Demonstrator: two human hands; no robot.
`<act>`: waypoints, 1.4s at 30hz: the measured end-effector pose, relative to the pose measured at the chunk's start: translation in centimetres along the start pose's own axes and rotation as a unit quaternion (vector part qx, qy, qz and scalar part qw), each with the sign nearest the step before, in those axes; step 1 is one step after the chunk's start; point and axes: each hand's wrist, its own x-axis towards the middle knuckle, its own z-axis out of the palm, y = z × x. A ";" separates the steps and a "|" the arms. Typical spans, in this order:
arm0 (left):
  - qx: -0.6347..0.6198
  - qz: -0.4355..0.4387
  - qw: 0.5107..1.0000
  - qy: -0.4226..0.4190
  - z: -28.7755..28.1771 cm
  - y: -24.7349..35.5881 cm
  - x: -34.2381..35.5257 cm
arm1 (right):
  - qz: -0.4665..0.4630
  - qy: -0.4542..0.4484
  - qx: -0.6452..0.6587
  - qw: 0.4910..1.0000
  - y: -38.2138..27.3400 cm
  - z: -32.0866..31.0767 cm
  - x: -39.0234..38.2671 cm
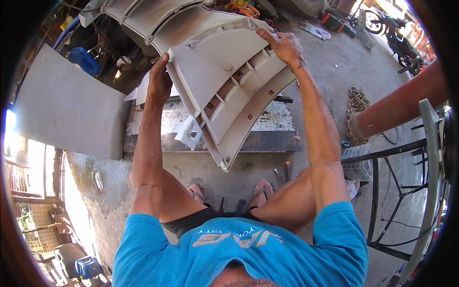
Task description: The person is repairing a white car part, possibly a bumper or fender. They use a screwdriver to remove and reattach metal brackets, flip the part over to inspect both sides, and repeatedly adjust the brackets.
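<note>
Blue cloth of a T-shirt (pixel 167 256) is seen nearest, with bare arms stretched forward from its sleeves. A pale grey molded panel (pixel 205 67) is held tilted over a low bench (pixel 275 117), its pointed lower corner hanging past the bench's near edge; whether the bench is touched cannot be told. The panel's left edge is gripped by the left hand (pixel 160 81), its upper right edge by the right hand (pixel 287 50); both thumbs are pressed against the rim, the other fingers mostly hidden. Beside the bench's left end, a flat grey sheet (pixel 76 105) is propped. Below its near edge, an orange-handled tool (pixel 287 168) is left on the concrete floor (pixel 311 124).
</note>
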 end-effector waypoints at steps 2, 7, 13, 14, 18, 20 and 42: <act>0.018 -0.027 0.999 0.019 0.4 -0.6 -0.6 | -0.037 -0.001 -0.031 0.999 0.1 0.3 0.2; 0.038 -0.099 0.994 0.022 -0.4 -1.9 -1.7 | 0.033 -0.023 0.003 0.999 0.4 1.9 0.2; 0.058 -0.148 0.986 0.042 0.3 -3.3 -3.1 | 0.023 -0.030 -0.007 0.999 1.8 2.9 0.6; 0.063 -0.157 0.984 0.048 -0.1 -3.5 -3.5 | 0.022 -0.034 -0.004 0.999 1.4 3.1 0.5; 0.083 -0.183 0.979 0.020 -3.1 -5.2 -4.3 | 0.050 -0.092 -0.016 0.994 0.5 3.2 0.2; 0.103 -0.206 0.973 0.021 -3.4 -6.3 -4.9 | 0.048 -0.077 -0.013 0.996 1.8 4.2 0.2; 0.045 -0.428 0.887 0.169 -3.1 -15.7 -15.4 | 0.055 -0.303 -0.033 0.951 6.2 14.9 -2.7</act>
